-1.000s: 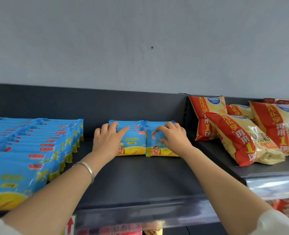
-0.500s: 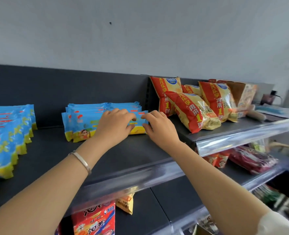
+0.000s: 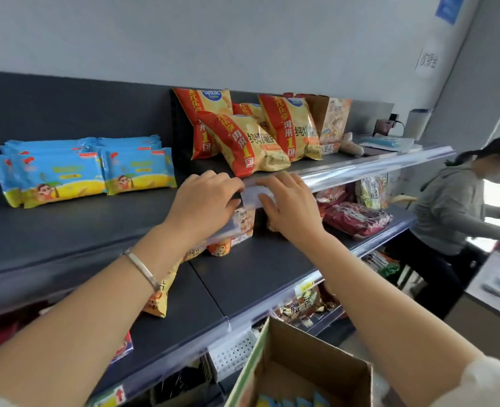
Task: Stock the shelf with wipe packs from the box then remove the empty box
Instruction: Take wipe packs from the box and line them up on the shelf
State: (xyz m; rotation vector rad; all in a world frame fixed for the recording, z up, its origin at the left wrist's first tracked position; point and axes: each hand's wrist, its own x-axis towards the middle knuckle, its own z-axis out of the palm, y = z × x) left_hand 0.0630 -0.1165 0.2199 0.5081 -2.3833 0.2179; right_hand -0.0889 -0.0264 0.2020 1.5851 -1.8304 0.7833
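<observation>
**At the shelf's front edge, between loads**

On the top shelf (image 3: 81, 230) two short rows of wipe packs (image 3: 90, 171) stand towards the back, just left of the chip bags (image 3: 243, 136); a wide bare stretch of shelf lies in front of them and to their left. Both hands are at the clear price rail (image 3: 360, 168), either side of a white tag (image 3: 253, 196); the left hand (image 3: 204, 201) is loosely curled with its fingertips at the tag; the right hand (image 3: 287, 207) lies nearly flat along the rail; neither holds a pack.

Low in the view sits the cardboard box (image 3: 301, 362), flaps up, with blue pack tops (image 3: 287, 402) showing at the bottom; so stocking looks only partly done, and the box is not yet ready to go.

The next move probably calls for lowering the hands to the box, gripping a few packs together, and setting them upright in front of the rows, faces outward; care is needed not to knock the standing packs over. A second person (image 3: 460, 195) works at the far right, well apart.
</observation>
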